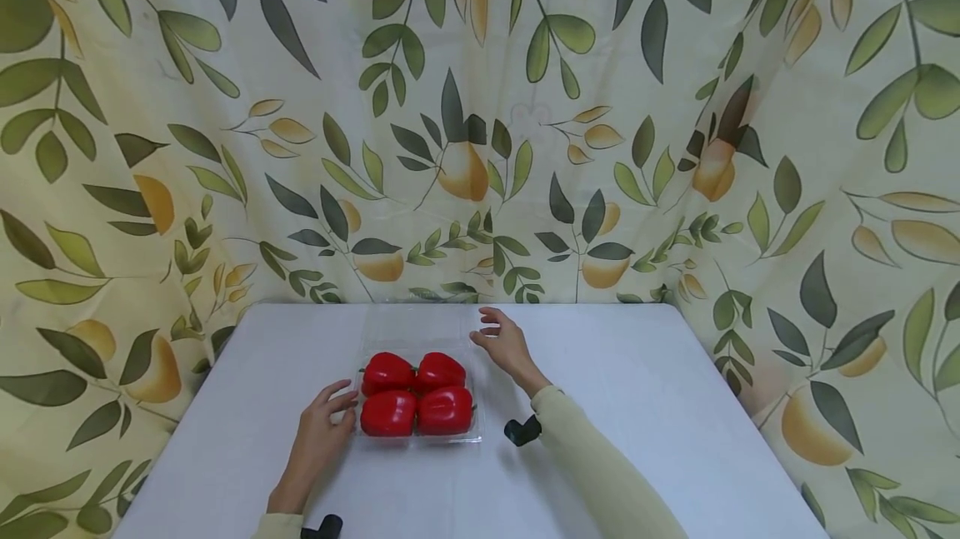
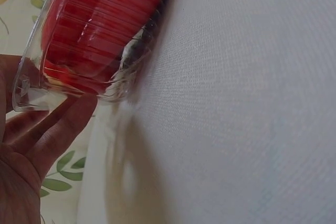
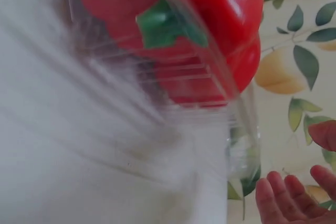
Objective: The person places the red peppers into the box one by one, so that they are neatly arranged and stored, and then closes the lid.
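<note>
Several shiny red bell peppers (image 1: 446, 411) sit in two rows inside a clear plastic clamshell container (image 1: 478, 431). Its transparent lid (image 1: 420, 324) lies folded back toward the far edge of the table. My left hand (image 1: 322, 426) is at the container's left side, its loosely bent fingers (image 2: 65, 124) right at the ribbed clear wall in the left wrist view. Beyond the container's back right corner, my right hand (image 1: 505, 346) hovers with fingers spread and nothing in them. A green pepper stem (image 3: 157, 24) shows through the plastic in the right wrist view.
The container rests on a white table (image 1: 615, 406) with rounded far corners. Behind and beside the table hangs a curtain (image 1: 480, 147) printed with leaves and fruit. A black wrist device (image 1: 522, 431) is at the right sleeve, another (image 1: 322, 527) at the left.
</note>
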`<state>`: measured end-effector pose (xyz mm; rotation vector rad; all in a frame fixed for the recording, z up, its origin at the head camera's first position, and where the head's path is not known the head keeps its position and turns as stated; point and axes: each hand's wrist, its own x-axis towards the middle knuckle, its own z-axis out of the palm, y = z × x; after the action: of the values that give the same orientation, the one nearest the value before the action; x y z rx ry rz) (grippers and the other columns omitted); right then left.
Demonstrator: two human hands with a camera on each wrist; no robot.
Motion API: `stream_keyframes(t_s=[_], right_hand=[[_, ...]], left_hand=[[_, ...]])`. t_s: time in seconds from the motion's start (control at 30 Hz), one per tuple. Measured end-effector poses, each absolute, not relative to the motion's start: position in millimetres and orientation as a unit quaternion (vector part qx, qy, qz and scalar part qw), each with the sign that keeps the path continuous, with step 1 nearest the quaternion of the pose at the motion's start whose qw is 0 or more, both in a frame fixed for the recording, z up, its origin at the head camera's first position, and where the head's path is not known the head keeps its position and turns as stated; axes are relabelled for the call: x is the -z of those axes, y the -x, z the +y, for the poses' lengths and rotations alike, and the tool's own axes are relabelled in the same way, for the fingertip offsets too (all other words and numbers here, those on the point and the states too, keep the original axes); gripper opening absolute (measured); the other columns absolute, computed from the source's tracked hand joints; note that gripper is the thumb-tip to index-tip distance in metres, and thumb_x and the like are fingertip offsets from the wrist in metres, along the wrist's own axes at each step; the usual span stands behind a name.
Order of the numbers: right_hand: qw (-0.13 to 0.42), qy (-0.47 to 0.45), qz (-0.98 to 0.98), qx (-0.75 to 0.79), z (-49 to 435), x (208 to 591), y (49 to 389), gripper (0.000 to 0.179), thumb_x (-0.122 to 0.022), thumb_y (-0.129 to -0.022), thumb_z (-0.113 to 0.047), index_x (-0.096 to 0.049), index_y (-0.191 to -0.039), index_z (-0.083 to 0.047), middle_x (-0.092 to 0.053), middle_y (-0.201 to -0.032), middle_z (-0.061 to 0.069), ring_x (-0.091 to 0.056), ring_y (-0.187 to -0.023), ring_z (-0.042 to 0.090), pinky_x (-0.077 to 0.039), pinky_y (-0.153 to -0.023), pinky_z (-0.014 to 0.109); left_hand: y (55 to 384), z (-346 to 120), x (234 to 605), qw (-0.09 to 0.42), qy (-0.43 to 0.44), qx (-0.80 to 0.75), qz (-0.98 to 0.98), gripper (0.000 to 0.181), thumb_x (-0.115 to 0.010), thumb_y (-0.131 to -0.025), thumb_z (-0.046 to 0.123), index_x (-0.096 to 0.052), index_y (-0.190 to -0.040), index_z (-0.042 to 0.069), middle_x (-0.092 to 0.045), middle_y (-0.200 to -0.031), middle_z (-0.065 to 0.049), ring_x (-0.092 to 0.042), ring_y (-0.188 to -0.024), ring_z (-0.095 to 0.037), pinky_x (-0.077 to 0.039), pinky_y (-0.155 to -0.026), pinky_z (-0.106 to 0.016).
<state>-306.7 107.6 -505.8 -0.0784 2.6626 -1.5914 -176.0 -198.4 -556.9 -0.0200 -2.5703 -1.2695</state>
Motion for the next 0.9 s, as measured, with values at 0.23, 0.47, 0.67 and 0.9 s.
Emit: stream_keyframes(t_s=[0.23, 0.47, 0.67, 0.9], right_hand=[[0.037, -0.001, 0.861, 0.508, 111.2, 518.5, 317.7, 0.052, -0.068, -0.091, -0.028, -0.052, -0.139, -0.015, -0.059, -0.131, 0.014, -0.064, -0.114, 0.031, -0.058, -0.092, 0.044], [0.072, -0.009, 0.836, 0.544, 110.6, 528.3, 328.5, 0.055, -0.064, -0.093, -0.026, -0.047, -0.143, -0.011, -0.06, -0.129, 0.018, -0.066, -0.108, 0.03, -0.06, -0.089, 0.039], [0.092, -0.017, 0.81, 0.58, 110.1, 533.0, 337.7, 0.05, -0.058, -0.096, -0.017, -0.047, -0.142, -0.003, -0.061, -0.124, 0.021, -0.066, -0.106, 0.032, -0.061, -0.084, 0.036], [0.105, -0.016, 0.814, 0.572, 106.2, 532.5, 343.3, 0.044, -0.056, -0.097, -0.017, -0.051, -0.138, 0.0, -0.063, -0.119, 0.021, -0.066, -0.099, 0.027, -0.061, -0.084, 0.037]], left_hand=[[175.5, -197.7, 558.4, 0.124, -0.004, 0.443, -0.888, 0.03, -0.066, -0.088, 0.004, -0.069, -0.119, 0.002, -0.064, -0.13, -0.016, -0.07, -0.104, -0.03, -0.061, -0.074, -0.025], [175.3, -198.1, 557.9, 0.119, -0.012, 0.446, -0.887, 0.032, -0.065, -0.089, 0.005, -0.068, -0.12, 0.002, -0.063, -0.13, -0.016, -0.07, -0.106, -0.031, -0.062, -0.075, -0.027], [175.3, -197.6, 557.9, 0.107, -0.019, 0.444, -0.889, 0.032, -0.065, -0.089, 0.005, -0.068, -0.121, 0.003, -0.062, -0.132, -0.015, -0.069, -0.108, -0.03, -0.061, -0.075, -0.026], [176.5, -198.2, 559.0, 0.109, -0.017, 0.443, -0.89, 0.031, -0.065, -0.089, 0.005, -0.069, -0.119, 0.002, -0.06, -0.134, -0.015, -0.069, -0.108, -0.03, -0.061, -0.075, -0.026]])
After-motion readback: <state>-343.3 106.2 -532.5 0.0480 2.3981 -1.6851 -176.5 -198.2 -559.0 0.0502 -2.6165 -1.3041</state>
